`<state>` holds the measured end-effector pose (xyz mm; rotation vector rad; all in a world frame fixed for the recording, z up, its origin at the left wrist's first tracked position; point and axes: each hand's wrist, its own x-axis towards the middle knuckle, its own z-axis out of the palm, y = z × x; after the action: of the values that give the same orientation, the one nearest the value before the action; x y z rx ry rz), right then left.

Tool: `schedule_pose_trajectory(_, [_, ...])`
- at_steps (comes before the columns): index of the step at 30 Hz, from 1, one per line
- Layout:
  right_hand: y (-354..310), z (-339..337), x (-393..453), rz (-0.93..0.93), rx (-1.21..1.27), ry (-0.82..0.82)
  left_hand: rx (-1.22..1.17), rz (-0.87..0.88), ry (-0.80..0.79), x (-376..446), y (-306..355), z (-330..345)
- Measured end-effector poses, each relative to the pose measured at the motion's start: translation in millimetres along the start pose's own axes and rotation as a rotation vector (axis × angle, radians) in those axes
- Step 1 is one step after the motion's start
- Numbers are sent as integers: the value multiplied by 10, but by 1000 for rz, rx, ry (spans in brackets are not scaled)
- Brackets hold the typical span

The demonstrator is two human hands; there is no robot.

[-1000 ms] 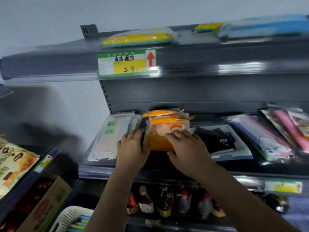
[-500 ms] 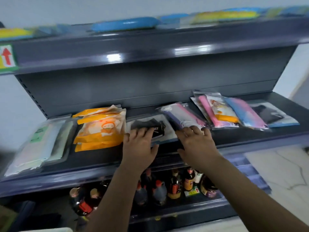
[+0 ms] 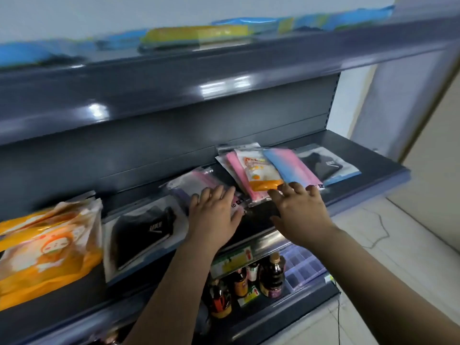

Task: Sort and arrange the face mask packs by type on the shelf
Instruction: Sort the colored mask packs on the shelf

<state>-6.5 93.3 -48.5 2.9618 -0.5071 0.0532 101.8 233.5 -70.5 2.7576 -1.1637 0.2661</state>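
Face mask packs lie along the dark middle shelf [image 3: 373,155]. At the left is a stack of orange cartoon packs [image 3: 47,245], then a black mask pack [image 3: 144,227], then a purple-pink pack [image 3: 191,183]. Further right a loose pile overlaps: a pink pack [image 3: 235,168], a white-orange cartoon pack [image 3: 261,170], a blue-pink pack [image 3: 291,165] and another black mask pack [image 3: 323,164]. My left hand [image 3: 214,212] lies flat, fingers spread, on the purple-pink pack. My right hand [image 3: 298,210] hovers open at the near edge of the pile, fingertips by the white-orange pack.
The upper shelf [image 3: 224,70] overhangs close above, carrying blurred blue and yellow packs [image 3: 196,36]. Sauce bottles [image 3: 271,275] and a clear plastic box [image 3: 303,265] stand on the lower shelf. A price tag [image 3: 234,260] hangs on the shelf edge. Tiled floor [image 3: 398,245] lies to the right.
Both hands left the orange stack and slid right along the shelf; the view panned right with them. The left hand moved from the black pack onto the purple-pink pack.
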Motion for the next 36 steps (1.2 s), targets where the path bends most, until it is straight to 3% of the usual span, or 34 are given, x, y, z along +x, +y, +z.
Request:
schedule_pose_trajectory(12, [739, 133, 534, 128, 49, -21, -1, 17, -11, 900, 457, 190])
schedule_pose_trajectory(23, [1367, 376, 893, -35, 211, -94, 0, -190, -76, 1125, 836, 450])
schedule_pose_trajectory(31, [1714, 716, 1176, -82, 358, -275, 14, -355, -75, 1165, 1136, 539])
schedule_pose_trajectory(36, [1785, 725, 1192, -40, 655, -156, -73, -439, -17, 1070, 1254, 606])
